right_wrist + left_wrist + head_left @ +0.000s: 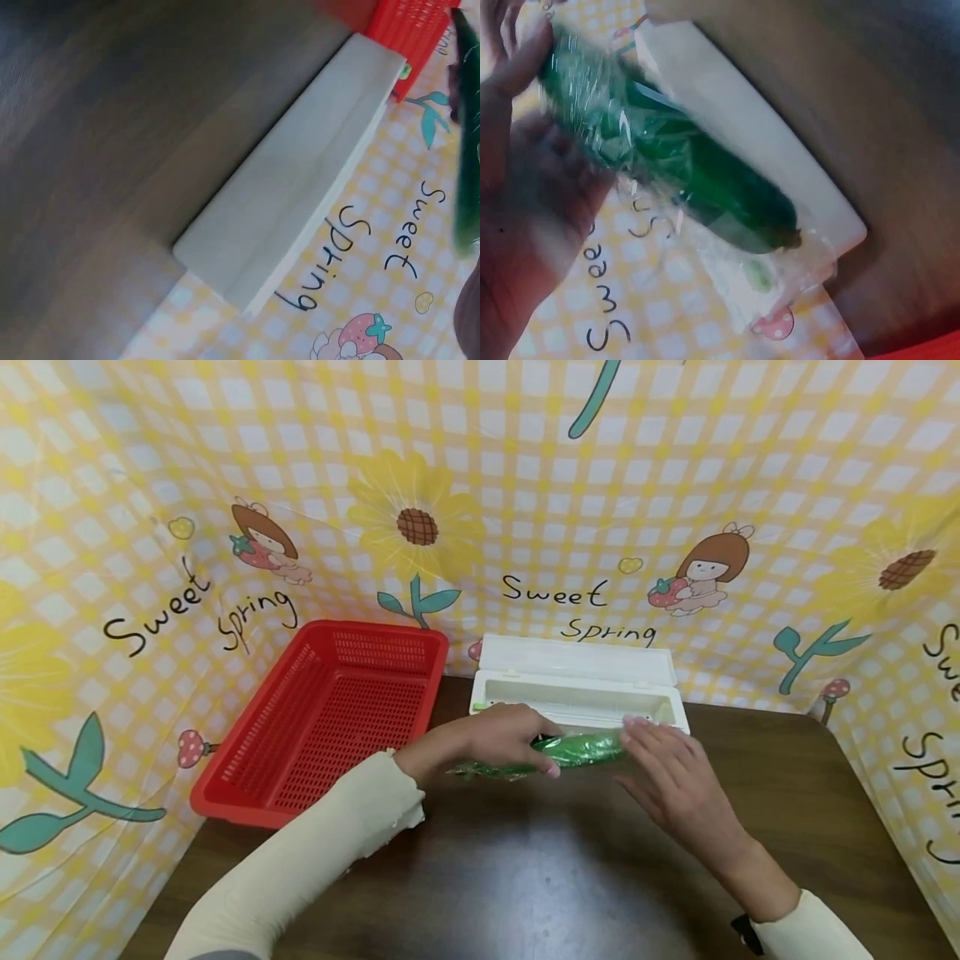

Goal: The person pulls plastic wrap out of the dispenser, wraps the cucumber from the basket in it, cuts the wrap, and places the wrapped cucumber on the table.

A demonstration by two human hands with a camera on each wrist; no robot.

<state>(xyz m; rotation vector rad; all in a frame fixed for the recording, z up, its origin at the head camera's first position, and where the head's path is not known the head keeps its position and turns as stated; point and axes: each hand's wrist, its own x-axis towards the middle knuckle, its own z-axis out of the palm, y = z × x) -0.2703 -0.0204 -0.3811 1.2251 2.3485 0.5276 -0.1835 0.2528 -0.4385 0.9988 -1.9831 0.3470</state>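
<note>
My left hand grips a long green cucumber wrapped in clear, shiny plastic film, its thumb on the near side. In the left wrist view the cucumber slants down with its stem end showing, and loose film hangs off it. My right hand is at the cucumber's right end, fingers fairly straight, fingertips at the film. Only a strip of the cucumber shows in the right wrist view. Just behind both hands is a long white box with its lid raised.
A red plastic basket with slotted walls stands on the left of the dark wooden table. Patterned yellow checked cloth hangs behind and at both sides. A small green piece shows at the box's left end.
</note>
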